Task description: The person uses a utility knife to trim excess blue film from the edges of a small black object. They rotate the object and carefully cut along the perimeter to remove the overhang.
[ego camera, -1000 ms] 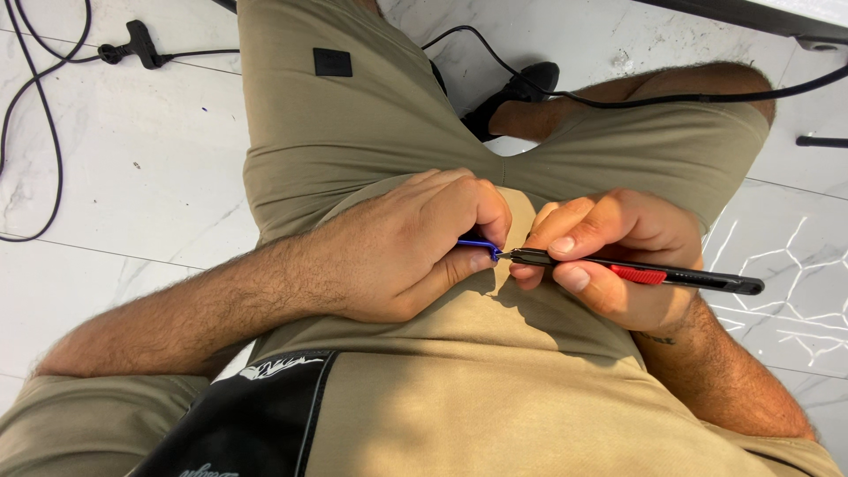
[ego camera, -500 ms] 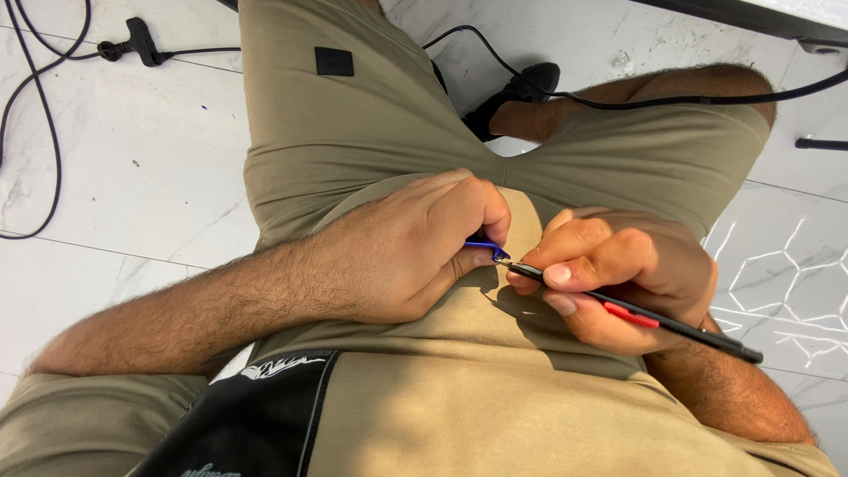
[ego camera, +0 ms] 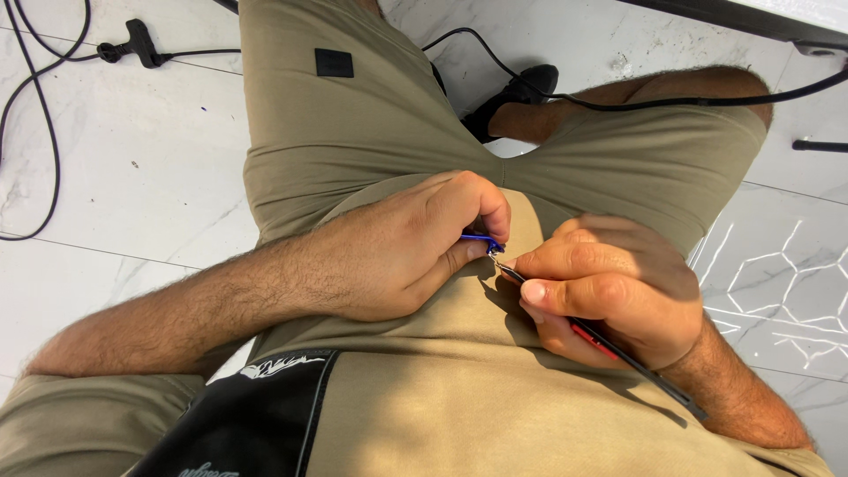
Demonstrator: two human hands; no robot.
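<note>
- Change since the earlier view: the right hand has tilted the slim tool, so its black-and-red shaft now slopes down to the right rather than lying level.
- Setting: white marble-patterned floor; the person sits with bare knees apart, in beige shorts.
- Surroundings: black cables loop at left; another cable crosses the right thigh.
- Left hand: fingers pressed together, pinching a small blue piece over the lap.
- Right hand: fingers closed around the tool, its metal tip touching the blue piece.
</note>
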